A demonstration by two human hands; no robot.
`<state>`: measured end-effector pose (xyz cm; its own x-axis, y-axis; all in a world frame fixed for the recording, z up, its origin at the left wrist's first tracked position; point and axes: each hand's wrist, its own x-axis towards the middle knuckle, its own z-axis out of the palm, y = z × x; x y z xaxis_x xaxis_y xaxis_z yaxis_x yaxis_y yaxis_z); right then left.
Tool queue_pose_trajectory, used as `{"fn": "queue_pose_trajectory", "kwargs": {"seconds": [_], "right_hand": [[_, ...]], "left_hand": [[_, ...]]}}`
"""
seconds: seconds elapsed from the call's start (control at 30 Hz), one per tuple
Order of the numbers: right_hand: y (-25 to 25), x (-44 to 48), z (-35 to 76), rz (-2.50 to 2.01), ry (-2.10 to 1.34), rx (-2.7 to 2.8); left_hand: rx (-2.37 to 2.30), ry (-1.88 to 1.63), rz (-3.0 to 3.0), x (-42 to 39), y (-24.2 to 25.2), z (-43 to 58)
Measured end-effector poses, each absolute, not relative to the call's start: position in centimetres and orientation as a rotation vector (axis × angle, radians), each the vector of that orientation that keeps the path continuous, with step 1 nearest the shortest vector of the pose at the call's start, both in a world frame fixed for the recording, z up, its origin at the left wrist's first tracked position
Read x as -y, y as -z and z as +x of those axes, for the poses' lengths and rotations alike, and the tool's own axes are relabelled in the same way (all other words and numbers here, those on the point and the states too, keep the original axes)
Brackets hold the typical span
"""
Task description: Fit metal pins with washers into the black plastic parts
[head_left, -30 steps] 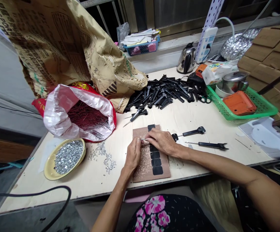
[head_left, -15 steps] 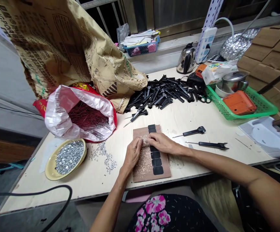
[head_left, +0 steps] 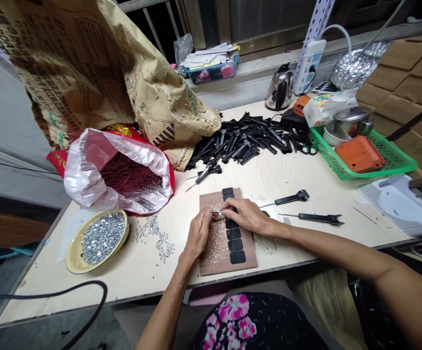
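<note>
Both hands meet over a brown board (head_left: 245, 253) at the table's front edge, which carries a column of black squares (head_left: 235, 244) and many pale specks. My left hand (head_left: 199, 231) is closed, pinching one end of a thin metal rod (head_left: 216, 212). The rod's other end is between the closed fingertips of my right hand (head_left: 245, 214). A small dark object, partly covered, lies just behind my right hand. Two black tools with thin metal shafts, one (head_left: 291, 198) behind the other (head_left: 320, 218), rest to the right.
Left of the board are a yellow bowl (head_left: 72, 250) of small silver pieces, scattered pieces (head_left: 165, 248) and a white-lined bag (head_left: 83, 189) of thin rods. Black tools (head_left: 245, 138) are heaped behind. A green basket (head_left: 396, 163) stands at right, a kettle (head_left: 279, 87) at the back.
My fingertips have drawn slightly apart, and the thin rod between them shows more clearly. My right hand has lifted a little.
</note>
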<state>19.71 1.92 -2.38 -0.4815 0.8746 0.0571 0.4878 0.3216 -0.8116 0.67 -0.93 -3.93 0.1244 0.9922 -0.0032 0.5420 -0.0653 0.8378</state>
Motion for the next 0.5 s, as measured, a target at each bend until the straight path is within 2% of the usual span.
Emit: {"fn": "queue_pose_trajectory", "kwargs": {"seconds": [0.3, 0.4, 0.5], "right_hand": [[2.14, -1.66, 20.30, -1.186, -1.003, 2.121], [1.76, -1.46, 20.46, -1.179, -0.818, 2.242], [1.56, -1.11, 20.40, -1.192, -0.481, 2.393]], "left_hand": [[-1.457, -0.758, 1.718, 0.67, 3.99, 0.46], [-1.436, -0.723, 1.717, 0.65, 3.87, 0.44], [-1.390, -0.692, 1.778, 0.58, 3.63, 0.44]]}}
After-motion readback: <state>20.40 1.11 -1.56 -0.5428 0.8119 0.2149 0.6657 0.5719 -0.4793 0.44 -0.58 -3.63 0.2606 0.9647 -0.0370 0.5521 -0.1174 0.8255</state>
